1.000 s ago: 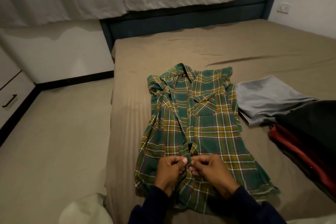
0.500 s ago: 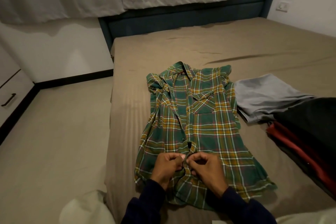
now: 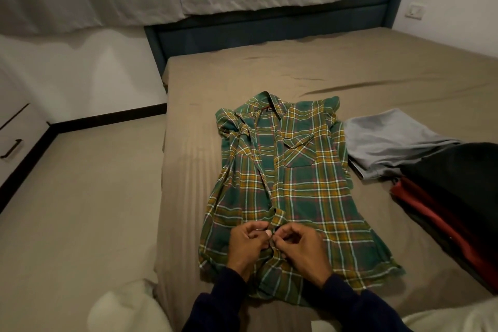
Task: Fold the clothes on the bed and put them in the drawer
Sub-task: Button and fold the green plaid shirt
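A green and yellow plaid shirt (image 3: pixel 301 186) lies face up on the bed (image 3: pixel 377 70), collar pointing away from me. Its left sleeve is bunched near the shoulder. My left hand (image 3: pixel 248 245) and my right hand (image 3: pixel 301 250) meet at the lower part of the button placket, each pinching the fabric edge with curled fingers. A drawer front (image 3: pixel 13 148) with a dark handle shows at the far left wall.
A folded grey garment (image 3: pixel 388 140) lies right of the shirt. Beyond it sit a black piece (image 3: pixel 458 170) and a red one (image 3: pixel 431 213) at the bed's right side. Beige floor (image 3: pixel 80 210) runs along the left of the bed. Something pale (image 3: pixel 126 310) is by my knees.
Both hands have slid a little down the placket toward the hem, still pinching the fabric. The shirt lies in the same place.
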The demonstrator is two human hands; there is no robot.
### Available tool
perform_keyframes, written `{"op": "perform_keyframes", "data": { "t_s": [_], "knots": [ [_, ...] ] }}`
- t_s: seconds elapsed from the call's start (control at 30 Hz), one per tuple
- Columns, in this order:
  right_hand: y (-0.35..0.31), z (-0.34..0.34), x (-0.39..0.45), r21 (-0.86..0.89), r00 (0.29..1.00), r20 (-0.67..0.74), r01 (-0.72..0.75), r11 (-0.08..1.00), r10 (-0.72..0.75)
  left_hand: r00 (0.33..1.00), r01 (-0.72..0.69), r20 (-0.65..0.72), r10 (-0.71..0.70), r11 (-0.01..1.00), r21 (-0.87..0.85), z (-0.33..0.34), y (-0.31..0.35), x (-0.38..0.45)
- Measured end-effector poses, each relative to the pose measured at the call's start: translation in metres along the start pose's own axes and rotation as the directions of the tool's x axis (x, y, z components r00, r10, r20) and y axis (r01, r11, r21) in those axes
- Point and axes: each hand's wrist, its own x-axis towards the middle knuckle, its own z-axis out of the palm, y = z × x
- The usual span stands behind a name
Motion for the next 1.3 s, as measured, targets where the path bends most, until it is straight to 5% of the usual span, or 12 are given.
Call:
{"op": "perform_keyframes", "data": {
  "t_s": [0.23,0.63,0.87,1.0,1.1,1.17,1.3],
  "knots": [
    [-0.006,-0.004,0.003,0.164,0.984,0.097,-0.161,0.973,0.147,1.0,-0.012,-0.002,0.012,1.0,0.023,0.0,-0.003,0.004],
    [-0.019,-0.022,0.01,0.282,0.859,0.331,-0.484,0.828,0.389,0.985,-0.12,0.144,0.1,0.983,0.141,-0.005,-0.001,0.005],
    [-0.017,-0.021,0.009,0.256,0.874,0.279,-0.467,0.846,0.398,0.99,-0.101,0.109,0.091,0.991,0.09,-0.005,-0.004,0.007],
    [-0.023,-0.036,0.014,0.01,0.871,0.298,-0.412,0.911,0.39,0.985,-0.065,0.169,0.035,0.982,0.177,-0.008,-0.003,0.007],
    [-0.026,-0.04,0.026,-0.15,0.988,-0.011,-0.156,0.976,0.156,0.971,-0.091,0.238,0.021,0.953,0.289,-0.012,0.009,0.009],
    [-0.032,-0.035,0.038,-0.173,0.988,-0.152,-0.038,0.984,0.011,0.957,-0.183,0.28,0.081,0.913,0.364,-0.012,0.023,0.016],
    [-0.034,-0.015,0.064,-0.418,0.998,0.062,-0.002,0.909,0.031,0.943,-0.326,0.219,0.25,0.829,0.455,0.001,0.049,0.036]
  ]
}}
